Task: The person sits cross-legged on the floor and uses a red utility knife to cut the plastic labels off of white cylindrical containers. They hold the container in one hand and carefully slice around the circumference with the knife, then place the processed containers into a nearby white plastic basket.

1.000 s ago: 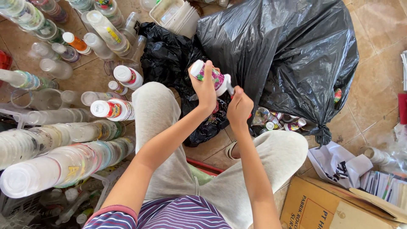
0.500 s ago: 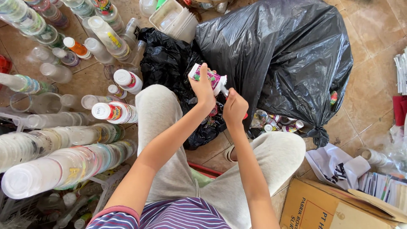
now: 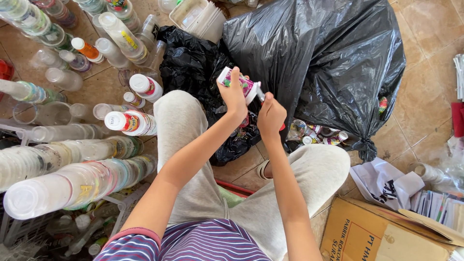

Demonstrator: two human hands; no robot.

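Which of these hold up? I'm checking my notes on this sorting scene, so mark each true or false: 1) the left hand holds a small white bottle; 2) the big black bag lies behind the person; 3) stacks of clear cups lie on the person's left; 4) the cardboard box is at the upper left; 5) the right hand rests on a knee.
1) True: the left hand grips a small white bottle with a colourful label.
2) False: the black bag lies in front, beyond the knees.
3) True: the stacked clear cups lie on their sides at the left.
4) False: the cardboard box is at the lower right.
5) False: the right hand is raised beside the bottle's end.
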